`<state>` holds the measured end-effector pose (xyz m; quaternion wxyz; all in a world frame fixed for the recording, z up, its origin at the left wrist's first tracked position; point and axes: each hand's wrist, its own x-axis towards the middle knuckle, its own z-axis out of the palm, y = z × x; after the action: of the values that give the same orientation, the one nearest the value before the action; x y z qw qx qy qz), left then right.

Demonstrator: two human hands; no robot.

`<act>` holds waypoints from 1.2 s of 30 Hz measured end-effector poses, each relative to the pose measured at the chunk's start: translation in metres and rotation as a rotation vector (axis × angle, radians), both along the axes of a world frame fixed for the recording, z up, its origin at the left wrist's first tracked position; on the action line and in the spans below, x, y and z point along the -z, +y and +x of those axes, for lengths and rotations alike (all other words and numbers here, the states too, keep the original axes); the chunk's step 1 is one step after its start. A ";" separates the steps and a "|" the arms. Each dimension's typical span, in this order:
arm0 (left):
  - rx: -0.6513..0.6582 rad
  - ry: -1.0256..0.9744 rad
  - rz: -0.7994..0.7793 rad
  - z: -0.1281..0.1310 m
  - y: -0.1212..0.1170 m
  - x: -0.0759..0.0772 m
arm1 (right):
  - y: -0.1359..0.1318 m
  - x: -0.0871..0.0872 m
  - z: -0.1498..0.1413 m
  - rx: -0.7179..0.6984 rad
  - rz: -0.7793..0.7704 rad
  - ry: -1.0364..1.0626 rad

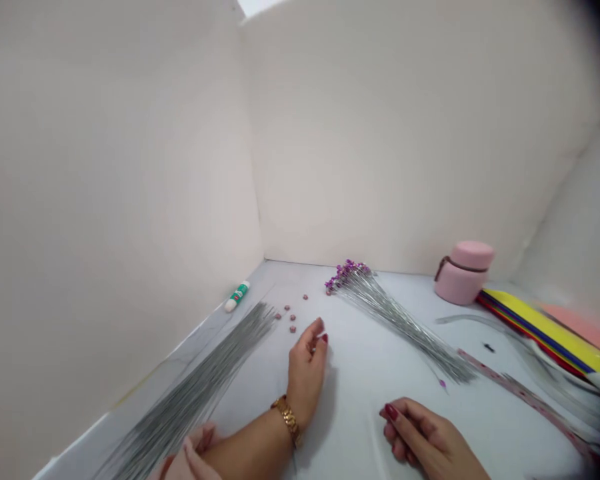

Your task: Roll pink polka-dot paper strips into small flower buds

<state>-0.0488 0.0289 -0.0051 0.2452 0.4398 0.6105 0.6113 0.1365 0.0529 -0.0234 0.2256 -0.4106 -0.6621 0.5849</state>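
Observation:
My left hand [307, 367], with a gold bracelet [287, 420] at the wrist, hovers over the middle of the table. Its fingers are loosely bent, the thumb slightly apart from them, and nothing shows between them. Several small pinkish beads [293, 318] lie just beyond it. At lower right, my right hand [423, 437] has thumb and forefinger pinched together; whatever they hold is too small to make out. A bundle of bare silvery wires [205, 380] lies to the left. Past both hands rests a bunch of wire stems [395, 317] with shiny purple heads [349, 272].
A green and white glue stick [237, 297] lies by the left wall. At back right stands a pink lidded jar [464, 273], beside coloured sheets or strips [555, 327]. A pink dotted strip [525, 393] runs along the right. Walls [380, 133] close off the table's left and back.

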 end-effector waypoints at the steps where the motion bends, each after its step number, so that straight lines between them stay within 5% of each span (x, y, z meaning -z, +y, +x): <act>1: -0.025 0.006 0.005 -0.004 0.000 0.000 | -0.001 -0.001 0.000 -0.002 0.009 0.004; 14: 0.170 0.299 -0.044 0.003 -0.006 0.002 | -0.006 -0.006 0.000 0.058 0.200 0.037; 17: 0.259 0.325 -0.066 0.003 -0.006 0.003 | -0.007 -0.007 0.001 0.055 0.429 -0.105; 26: 0.359 0.697 -0.103 -0.009 0.005 0.017 | 0.043 -0.036 0.061 0.501 0.711 -0.443; 32: 0.358 0.726 -0.104 -0.008 0.002 0.016 | 0.072 -0.027 0.103 0.675 0.648 -0.556; 36: 0.341 0.615 -0.081 -0.006 0.002 0.014 | 0.070 -0.039 0.108 0.704 0.593 -0.432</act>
<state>-0.0543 0.0305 -0.0186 0.1656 0.6887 0.5973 0.3762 0.2449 0.1232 0.0154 0.3739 -0.6387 -0.6527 0.1618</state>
